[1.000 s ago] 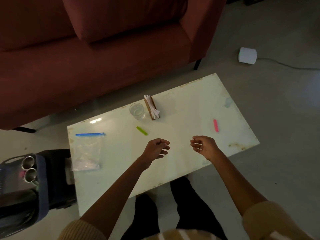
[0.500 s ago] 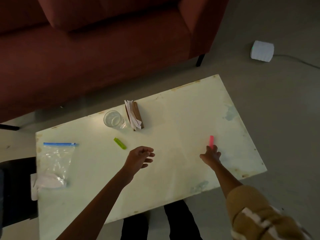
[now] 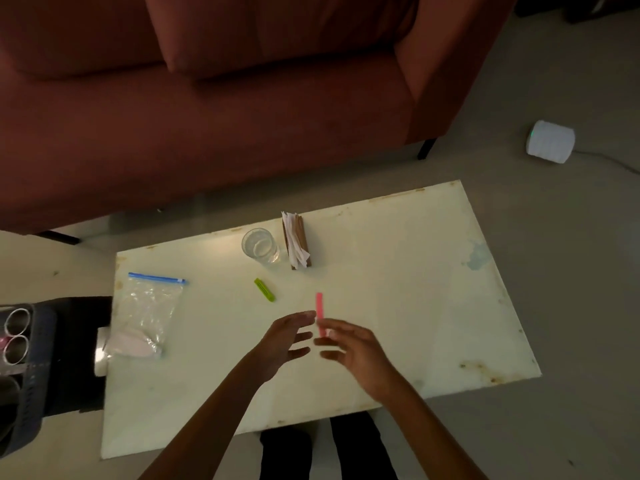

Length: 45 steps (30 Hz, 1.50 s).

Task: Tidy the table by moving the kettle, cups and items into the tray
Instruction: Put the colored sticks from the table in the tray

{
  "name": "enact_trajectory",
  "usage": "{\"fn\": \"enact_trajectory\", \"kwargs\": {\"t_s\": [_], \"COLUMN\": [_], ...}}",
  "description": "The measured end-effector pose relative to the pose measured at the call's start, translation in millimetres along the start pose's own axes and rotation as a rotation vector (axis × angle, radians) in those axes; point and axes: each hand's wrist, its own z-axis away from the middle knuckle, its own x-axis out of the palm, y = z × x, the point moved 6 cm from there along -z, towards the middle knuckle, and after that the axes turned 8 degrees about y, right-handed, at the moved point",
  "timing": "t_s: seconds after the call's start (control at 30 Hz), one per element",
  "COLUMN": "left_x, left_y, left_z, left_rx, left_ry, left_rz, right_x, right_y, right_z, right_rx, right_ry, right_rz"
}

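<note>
One pink stick (image 3: 319,306) is pinched at its lower end by the right hand (image 3: 356,351); the left hand (image 3: 284,341) is held loosely spread, fingertips just beside it.

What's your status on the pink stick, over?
Right hand pinches pink stick, low end. Left hand open beside it. Glass, green stick, bag on table. Nothing blocking.

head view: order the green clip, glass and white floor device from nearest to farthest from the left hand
1. green clip, just beyond the left hand
2. glass, near the table's far edge
3. white device, off the table, far right
</note>
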Motion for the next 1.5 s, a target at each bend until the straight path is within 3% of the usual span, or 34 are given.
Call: {"fn": "enact_trajectory", "kwargs": {"t_s": [0.2, 0.4, 0.5, 0.6, 0.7, 0.87, 1.13, 1.3, 1.5], "left_x": [-30.2, -80.4, -114.9, -149.8, -179.2, -220.6, -268.0, -284.4, -290.9], "left_y": [-7.2, -17.3, -25.8, -32.0, -31.2, -32.6, -81.3, -96.6, -84.3], "left_z": [16.4, 30.8, 31.8, 31.8, 31.7, 24.3, 15.2, 21.3, 47.6], "left_rx": [0.022, 0.109, 0.126, 0.11, 0.119, 0.166, 0.136, 0.082, 0.103], "left_ry": [-0.096, 0.028, 0.205, 0.314, 0.342, 0.339, 0.333, 0.351, 0.315], "left_rz": [0.122, 0.22, 0.263, 0.333, 0.362, 0.368, 0.376, 0.382, 0.384], "right_x": [55.1, 90.9, 104.1, 112.8, 123.0, 148.3, 143.1, 113.4, 158.5], "right_y": [16.1, 35.3, 47.1, 56.3, 66.2, 74.6, 128.7, 155.5, 130.9], "right_z": [15.5, 11.5, 1.2, -26.1, -71.8, -145.7, -201.9, -175.9, -108.3], "right_rx": [0.164, 0.246, 0.2, 0.112, 0.014, -0.2, -0.094, -0.071, -0.282], "right_ry": [-0.029, -0.092, -0.086, 0.036, 0.153, 0.167, 0.156, 0.255, 0.292], "right_rz": [-0.234, -0.091, 0.145, 0.458, 0.781, 1.476, 1.81, 1.79, 1.142]}}
